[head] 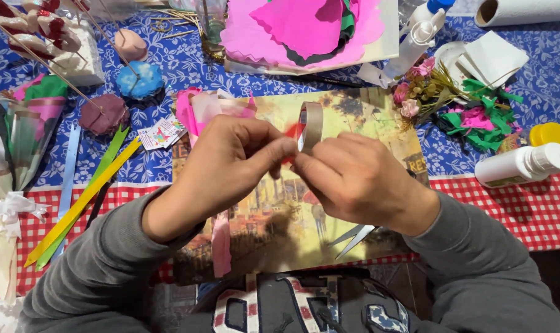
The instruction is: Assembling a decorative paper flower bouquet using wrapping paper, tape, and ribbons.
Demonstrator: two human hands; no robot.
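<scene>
While my left hand [230, 161] pinches a red scrap [291, 132], my right hand [354, 179] grips the tape roll [311, 126] — both held just above the printed board [354, 117]. Scissors [354, 237] lie under my right wrist.

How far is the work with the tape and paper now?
Done: pink paper shapes lie cut at the back. In hand: both hands, left and right, pinch a tape roll and a red scrap. Left: paper strips and scissors lie untouched.

White glue bottle [523, 164], yellow lid [554, 135], paper-towel roll [526, 11], pink paper sheets [304, 28] on checked tablecloth [526, 209].
</scene>
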